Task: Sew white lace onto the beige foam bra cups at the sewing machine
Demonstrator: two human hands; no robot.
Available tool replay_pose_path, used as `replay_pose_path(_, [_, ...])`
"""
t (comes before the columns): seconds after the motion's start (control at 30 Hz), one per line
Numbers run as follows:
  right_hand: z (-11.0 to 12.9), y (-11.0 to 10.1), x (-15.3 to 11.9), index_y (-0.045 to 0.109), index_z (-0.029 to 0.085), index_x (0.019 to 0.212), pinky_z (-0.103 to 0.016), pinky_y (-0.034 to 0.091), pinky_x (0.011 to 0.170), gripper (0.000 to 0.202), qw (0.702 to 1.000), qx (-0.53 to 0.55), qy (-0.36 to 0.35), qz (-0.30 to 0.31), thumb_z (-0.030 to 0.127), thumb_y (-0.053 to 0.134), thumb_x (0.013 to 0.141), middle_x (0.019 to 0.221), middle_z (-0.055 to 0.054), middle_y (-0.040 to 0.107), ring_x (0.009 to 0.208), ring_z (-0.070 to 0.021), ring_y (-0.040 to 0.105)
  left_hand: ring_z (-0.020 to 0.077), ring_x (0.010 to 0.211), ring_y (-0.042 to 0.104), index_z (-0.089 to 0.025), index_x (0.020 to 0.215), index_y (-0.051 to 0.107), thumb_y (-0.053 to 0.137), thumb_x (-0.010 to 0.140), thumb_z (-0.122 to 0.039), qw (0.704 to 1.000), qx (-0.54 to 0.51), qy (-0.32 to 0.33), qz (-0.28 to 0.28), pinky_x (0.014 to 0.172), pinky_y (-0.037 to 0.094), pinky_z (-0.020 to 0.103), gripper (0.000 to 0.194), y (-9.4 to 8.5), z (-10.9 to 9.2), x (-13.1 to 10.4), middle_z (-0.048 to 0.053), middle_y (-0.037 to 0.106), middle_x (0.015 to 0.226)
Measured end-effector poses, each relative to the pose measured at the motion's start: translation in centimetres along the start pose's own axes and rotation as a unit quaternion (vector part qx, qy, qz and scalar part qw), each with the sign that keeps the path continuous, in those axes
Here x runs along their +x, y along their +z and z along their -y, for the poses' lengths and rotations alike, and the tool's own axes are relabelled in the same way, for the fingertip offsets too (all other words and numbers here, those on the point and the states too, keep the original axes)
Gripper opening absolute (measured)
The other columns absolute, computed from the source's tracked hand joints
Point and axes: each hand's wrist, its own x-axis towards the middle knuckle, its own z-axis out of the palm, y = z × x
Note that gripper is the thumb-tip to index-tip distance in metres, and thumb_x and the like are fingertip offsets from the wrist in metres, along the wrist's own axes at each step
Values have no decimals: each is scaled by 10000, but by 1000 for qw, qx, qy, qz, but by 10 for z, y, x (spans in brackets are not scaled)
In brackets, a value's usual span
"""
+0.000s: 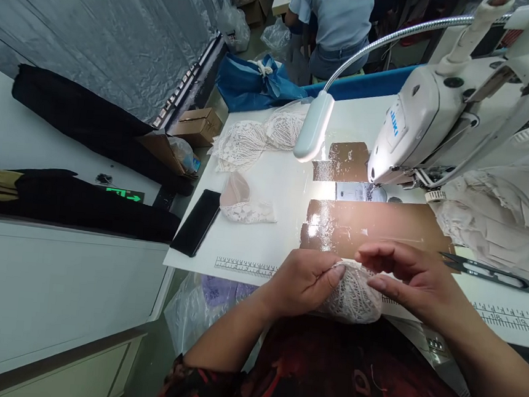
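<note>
A cream lace cup (356, 299) hangs over the table's front edge, close to my body. My left hand (306, 282) pinches its upper left edge between thumb and fingers. On the cup's right side is my right hand (406, 276), its thumb and fingers apart, with nothing visible between them. The white sewing machine (410, 125) stands beyond my right hand, and a lit lamp (314, 129) hangs to its left. Dark thread snips (494, 273) lie to the right of my right hand.
A black phone (196, 222) and a small lace cup piece (245, 206) lie at the left. Behind them are more lace cups (246, 144). Pale lace fabric (498, 219) is piled at the right. A person (338, 19) sits beyond the table, near a blue bag (256, 86).
</note>
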Motion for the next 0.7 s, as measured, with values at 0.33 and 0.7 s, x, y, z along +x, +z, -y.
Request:
replay_pose_path(0.33, [16, 0, 1, 668, 190, 737, -226, 393, 517, 282, 999, -11, 35, 39, 437, 620, 863, 627, 7, 596, 575, -115, 494, 137, 736, 537, -117, 926, 646, 629, 861, -412, 991, -125, -14, 53, 678, 424, 240, 302, -4, -2, 9, 36, 590, 812])
replay_pose_path(0.7, [3, -5, 14, 639, 190, 715, -212, 389, 527, 302, 988, 121, 87, 25, 476, 700, 791, 634, 23, 559, 583, -98, 480, 59, 502, 418, -136, 635, 532, 807, 668, -429, 883, -430, -190, -14, 522, 347, 203, 403, 18, 5, 32, -42, 480, 567])
